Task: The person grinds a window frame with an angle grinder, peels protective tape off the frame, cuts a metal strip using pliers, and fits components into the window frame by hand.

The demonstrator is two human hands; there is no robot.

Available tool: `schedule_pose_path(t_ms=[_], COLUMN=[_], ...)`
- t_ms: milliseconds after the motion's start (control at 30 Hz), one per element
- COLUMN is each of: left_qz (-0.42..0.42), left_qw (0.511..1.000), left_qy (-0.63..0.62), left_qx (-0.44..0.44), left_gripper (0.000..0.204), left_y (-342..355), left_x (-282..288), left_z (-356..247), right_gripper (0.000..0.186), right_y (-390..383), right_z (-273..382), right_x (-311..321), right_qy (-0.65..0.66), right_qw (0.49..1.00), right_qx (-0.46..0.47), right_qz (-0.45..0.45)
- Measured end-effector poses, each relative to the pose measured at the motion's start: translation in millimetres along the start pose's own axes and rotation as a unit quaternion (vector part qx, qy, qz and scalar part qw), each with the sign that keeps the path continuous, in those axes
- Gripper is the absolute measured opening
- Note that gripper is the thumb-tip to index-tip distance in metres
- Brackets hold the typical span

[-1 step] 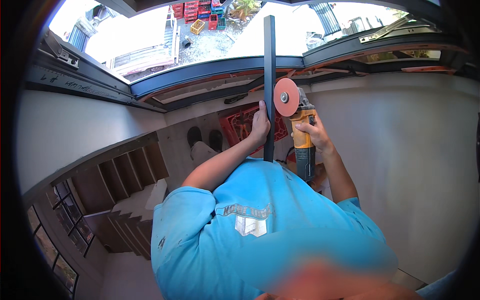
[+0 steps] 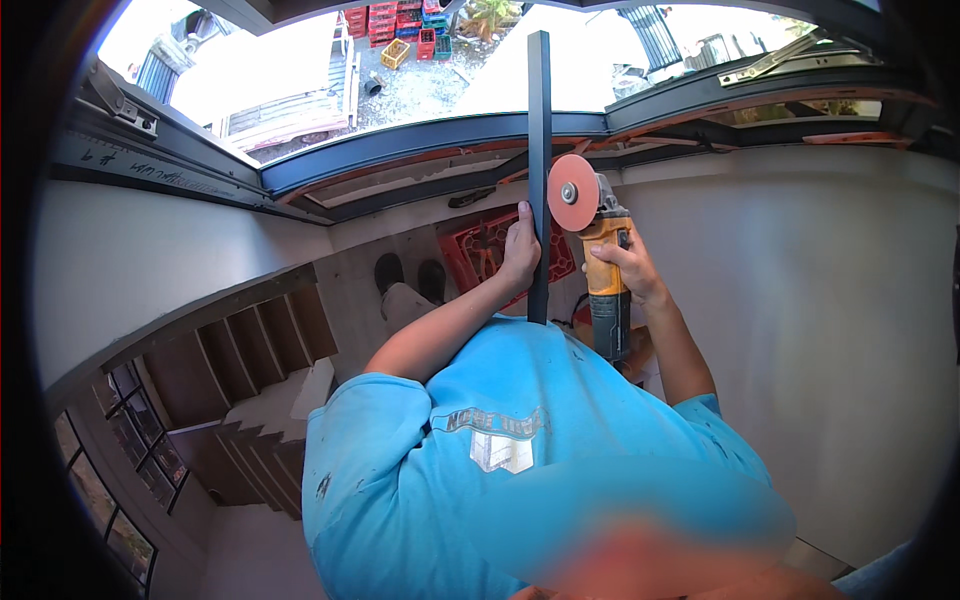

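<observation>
My left hand is closed round a long dark square metal bar, which runs upright through the picture from my blue shirt to over the window opening. My right hand grips a yellow and black angle grinder with a thin salmon-red disc on its head. The disc is just right of the bar, above my left hand; whether it touches the bar I cannot tell. The grinder's lower end is close against my body.
Before me is a dark metal window frame, with stacked crates outside. Below lie a red crate holding tools and my dark shoes. A pale wall ledge is at left, with stairs beyond it.
</observation>
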State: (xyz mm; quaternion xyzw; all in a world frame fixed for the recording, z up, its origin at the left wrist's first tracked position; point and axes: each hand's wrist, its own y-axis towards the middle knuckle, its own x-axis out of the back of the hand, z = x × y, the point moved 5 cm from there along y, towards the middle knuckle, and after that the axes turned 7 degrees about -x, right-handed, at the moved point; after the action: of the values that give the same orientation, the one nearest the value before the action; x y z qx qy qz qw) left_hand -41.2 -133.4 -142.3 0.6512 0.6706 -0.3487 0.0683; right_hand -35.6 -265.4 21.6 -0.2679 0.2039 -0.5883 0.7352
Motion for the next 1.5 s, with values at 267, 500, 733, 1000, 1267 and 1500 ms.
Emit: schedule_pose_path(t_ms=[267,500,733,1000,1267,1500], left_qz=[-0.048,-0.006,0.006,0.0,0.002,0.01], left_qw=[0.996,0.996,0.995,0.993,0.995,0.995], left_qy=[0.03,-0.055,-0.062,-0.091,-0.074,-0.073], left_qx=[0.062,0.074,0.072,0.073,0.062,0.064], left_gripper=[0.071,0.072,0.068,0.068,0.071,0.072], left_y=[-17.2,-5.2,1.4,-1.0,-3.8,-4.7], left_x=[-0.7,9.9,10.2,-3.2,-4.2,-5.1], left_z=[3.8,6.3,5.4,4.7,5.1,6.1], right_gripper=[0.058,0.054,0.053,0.058,0.061,0.059], right_y=[-1.8,-4.1,-4.8,0.7,4.9,4.6], right_z=[3.7,6.7,-1.0,-10.9,-13.9,-12.2], right_x=[-3.0,-4.0,-1.4,3.9,7.6,6.8], right_qy=[0.009,0.008,0.008,0.019,0.01,0.003], right_qw=[1.0,0.997,0.996,0.997,0.998,0.998], right_qx=[0.026,0.071,0.093,0.071,0.068,0.07], right_qz=[-0.004,-0.001,-0.002,-0.008,-0.01,-0.006])
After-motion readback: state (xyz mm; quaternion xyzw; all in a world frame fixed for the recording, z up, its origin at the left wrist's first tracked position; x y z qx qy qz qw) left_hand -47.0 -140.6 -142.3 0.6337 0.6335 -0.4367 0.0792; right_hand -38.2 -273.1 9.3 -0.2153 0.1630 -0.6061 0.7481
